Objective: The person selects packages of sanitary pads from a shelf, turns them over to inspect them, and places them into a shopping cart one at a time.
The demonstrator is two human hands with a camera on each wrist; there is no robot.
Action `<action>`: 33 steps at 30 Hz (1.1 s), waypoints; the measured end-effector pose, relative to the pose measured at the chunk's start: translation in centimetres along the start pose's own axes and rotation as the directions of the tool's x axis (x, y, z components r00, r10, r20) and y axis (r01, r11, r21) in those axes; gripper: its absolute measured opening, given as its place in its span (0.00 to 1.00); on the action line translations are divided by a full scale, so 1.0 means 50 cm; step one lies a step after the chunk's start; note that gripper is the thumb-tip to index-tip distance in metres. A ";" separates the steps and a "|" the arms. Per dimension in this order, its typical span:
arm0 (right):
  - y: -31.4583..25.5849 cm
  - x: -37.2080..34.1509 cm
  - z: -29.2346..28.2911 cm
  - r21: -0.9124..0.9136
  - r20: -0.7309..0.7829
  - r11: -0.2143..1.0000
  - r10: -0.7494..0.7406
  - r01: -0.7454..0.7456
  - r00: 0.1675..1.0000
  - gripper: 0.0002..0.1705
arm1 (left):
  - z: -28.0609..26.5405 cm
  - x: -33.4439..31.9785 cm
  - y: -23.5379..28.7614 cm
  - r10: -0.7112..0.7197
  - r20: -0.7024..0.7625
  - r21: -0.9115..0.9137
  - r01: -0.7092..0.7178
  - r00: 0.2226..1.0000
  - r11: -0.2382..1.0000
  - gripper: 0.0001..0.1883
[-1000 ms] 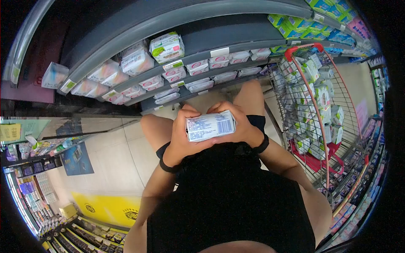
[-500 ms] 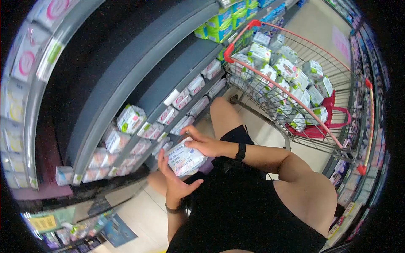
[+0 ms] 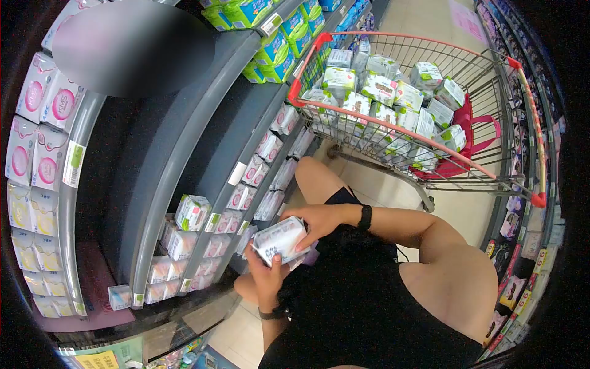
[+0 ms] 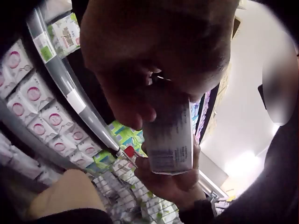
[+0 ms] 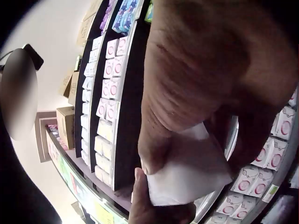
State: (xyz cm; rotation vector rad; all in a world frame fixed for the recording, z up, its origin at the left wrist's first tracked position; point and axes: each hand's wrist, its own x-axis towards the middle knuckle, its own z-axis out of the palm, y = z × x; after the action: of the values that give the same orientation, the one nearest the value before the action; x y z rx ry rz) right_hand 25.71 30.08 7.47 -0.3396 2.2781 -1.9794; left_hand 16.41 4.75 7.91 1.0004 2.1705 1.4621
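A small white plastic-wrapped pack [image 3: 279, 240] with printed lettering is held between both hands over the lap. My left hand [image 3: 267, 280] grips its lower left end, the thumb lying across the near face. From the right, my right hand [image 3: 316, 221] holds the other end, fingers over the top edge. The left wrist view shows a barcode and fine print on one side of the pack [image 4: 169, 140]. A plain white face of the pack [image 5: 187, 172] appears in the right wrist view, with the right thumb pressed along it.
Shelves on the left hold white-and-pink packs [image 3: 46, 163] and a green-and-white pack [image 3: 193, 212]. Green packs [image 3: 273, 55] sit farther along. A red-rimmed shopping cart [image 3: 418, 43] full of similar packs stands to the right, a red bag [image 3: 470, 138] inside. Another shelf lines the far right.
The view has swung toward the left shelves, so the cart shows more fully. The pack has been turned over between the hands; the left fingers, spread half a second ago, now wrap its end.
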 end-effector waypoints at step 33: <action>0.203 0.156 -0.015 0.208 -0.240 0.965 0.206 -0.157 0.949 0.23 | -0.093 -0.028 -0.012 0.023 0.068 0.210 -0.037 0.997 0.977 0.13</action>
State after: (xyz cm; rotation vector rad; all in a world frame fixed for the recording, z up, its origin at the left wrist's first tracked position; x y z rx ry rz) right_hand 16.95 30.27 -1.93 0.1527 2.1427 -2.2263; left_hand 14.30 0.52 9.11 1.1391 2.3081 1.2113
